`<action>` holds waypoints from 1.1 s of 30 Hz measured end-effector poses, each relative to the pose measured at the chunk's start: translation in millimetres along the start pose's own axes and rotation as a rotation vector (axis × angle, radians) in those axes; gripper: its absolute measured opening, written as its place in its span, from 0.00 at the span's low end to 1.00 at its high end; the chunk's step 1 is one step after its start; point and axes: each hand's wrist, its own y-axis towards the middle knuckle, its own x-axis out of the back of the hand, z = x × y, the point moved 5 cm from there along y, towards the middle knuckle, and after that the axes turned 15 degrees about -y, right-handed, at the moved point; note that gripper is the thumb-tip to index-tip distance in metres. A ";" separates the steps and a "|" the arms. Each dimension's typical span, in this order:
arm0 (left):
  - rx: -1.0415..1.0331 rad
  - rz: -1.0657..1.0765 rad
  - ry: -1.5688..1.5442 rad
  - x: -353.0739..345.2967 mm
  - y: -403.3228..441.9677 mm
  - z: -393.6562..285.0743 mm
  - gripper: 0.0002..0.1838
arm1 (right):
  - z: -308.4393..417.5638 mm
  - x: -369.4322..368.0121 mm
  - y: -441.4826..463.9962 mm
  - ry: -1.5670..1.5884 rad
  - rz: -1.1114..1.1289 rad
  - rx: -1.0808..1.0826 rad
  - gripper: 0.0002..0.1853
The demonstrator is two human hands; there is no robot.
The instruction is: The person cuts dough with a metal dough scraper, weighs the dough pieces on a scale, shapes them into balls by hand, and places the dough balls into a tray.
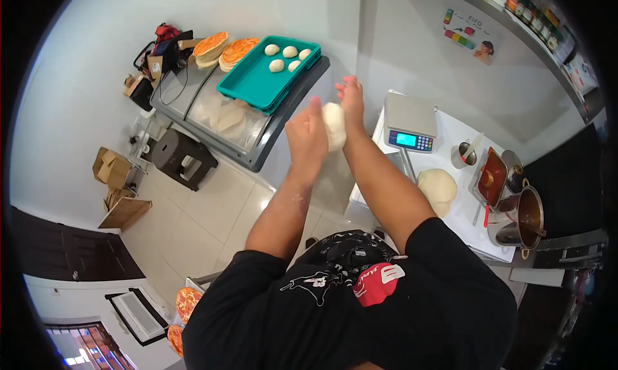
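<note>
A pale piece of dough [334, 127] is held up in the air between my two hands, in front of my chest. My left hand [307, 135] presses on its left side, fingers curled and thumb up. Against the dough's right side lies my right hand [352, 106], its fingertips pointing up and slightly bent. Beyond my hands, several round dough balls [277, 65] sit at the far end of a teal tray [248, 83]. A large mass of dough [438, 191] rests on the white table at my right, beside the digital scale [410, 127].
The tray stands on a chest freezer [261, 145], near sauced pizza bases [239, 51]. On the white table [463, 231] are a metal cup [463, 155], a sauce pan [490, 177] and a large pot [515, 219]. A dark stool [177, 152] stands left. Above right runs a shelf [515, 22].
</note>
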 end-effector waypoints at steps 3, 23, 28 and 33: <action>0.105 -0.186 -0.183 67.0 4.5 23.8 0.29 | -20.1 -20.8 -60.9 0.075 0.183 -0.242 0.24; 0.064 -0.243 -0.220 97.0 31.3 22.0 0.30 | 52.9 -111.9 -96.9 0.443 0.687 -0.124 0.34; -0.152 -0.441 -0.176 78.0 46.6 39.0 0.31 | -9.1 -61.2 -43.3 0.120 0.279 -0.255 0.32; -0.383 -0.238 0.068 1.0 66.2 51.0 0.26 | -2.9 -22.3 -43.2 -0.103 0.287 -0.003 0.27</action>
